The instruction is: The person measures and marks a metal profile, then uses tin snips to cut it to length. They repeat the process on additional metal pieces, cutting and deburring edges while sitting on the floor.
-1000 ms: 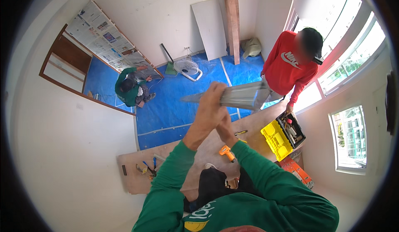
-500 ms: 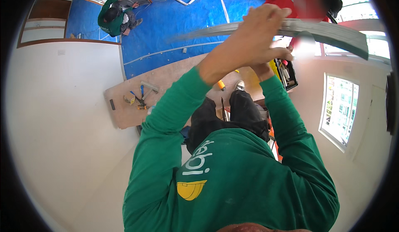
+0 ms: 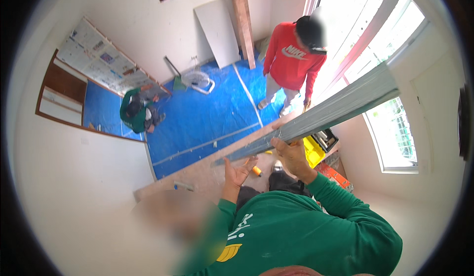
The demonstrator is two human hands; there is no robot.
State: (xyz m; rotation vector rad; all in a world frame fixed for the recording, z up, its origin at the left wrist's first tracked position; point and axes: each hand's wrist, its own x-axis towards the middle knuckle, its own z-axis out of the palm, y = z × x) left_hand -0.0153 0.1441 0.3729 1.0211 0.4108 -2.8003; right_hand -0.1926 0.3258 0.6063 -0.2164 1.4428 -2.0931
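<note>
A long grey strip [image 3: 321,109], streaky and shiny on its face with a darker green edge, slants from the middle of the head view up to the right. My right hand [image 3: 291,156] grips it from below, thumb along its near edge; part of the fingers is hidden behind it. Just under the strip's lower left end, my left hand [image 3: 238,173] is open, palm up and fingers spread. Whether its fingertips touch the strip, I cannot tell. Below lies a wooden platform [image 3: 170,182] with an orange-yellow tool [image 3: 256,170] on it, beside my shoe.
A person in red [image 3: 294,53] stands beyond the strip, one hand near it. Another person in green [image 3: 133,110] crouches far left on blue sheeting [image 3: 197,118]. A black-and-yellow toolbox [image 3: 316,150], a fan [image 3: 198,80], a leaning board [image 3: 217,34] and windows [image 3: 397,132] are around.
My view has tilted up, showing more of the room and the person in red. My left hand has come down and left from its grip, and opened. The strip slants more steeply.
</note>
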